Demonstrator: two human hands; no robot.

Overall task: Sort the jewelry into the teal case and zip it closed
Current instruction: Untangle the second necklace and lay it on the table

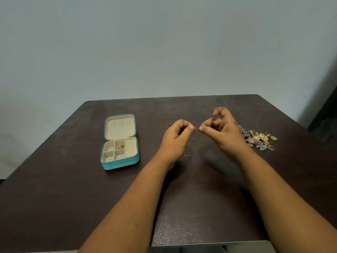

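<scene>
- Pale grey-blue wall fills the upper half of the frame; below it a dark brown surface [73, 189] runs down to the lower edge.
- Left of centre lies the teal case [119, 142], unzipped and open, its lid flat on the surface toward the wall and its cream lining showing.
- The lower tray of the case is split into small compartments, with ring rolls along its right side; a small gold piece [120, 146] sits in the upper middle compartment.
- At mid-frame the left hand [176, 136] has its fingers curled, thumb and forefinger pinching a thin chain [193, 136] at its top.
- The chain hangs down from that pinch; another stretch of it shows near the left wrist, and a bit more at the upper left of the hand.
- The right hand [221, 131] is just beside the left, thumb and forefinger tips drawn together close to the pinched point; whether they touch the chain I cannot tell. Its other fingers are curled and raised.
- Right of the hands, a pile of jewelry [259, 138] lies on the surface: gold, pink and blue-grey pieces heaped together, well apart from the case.
</scene>
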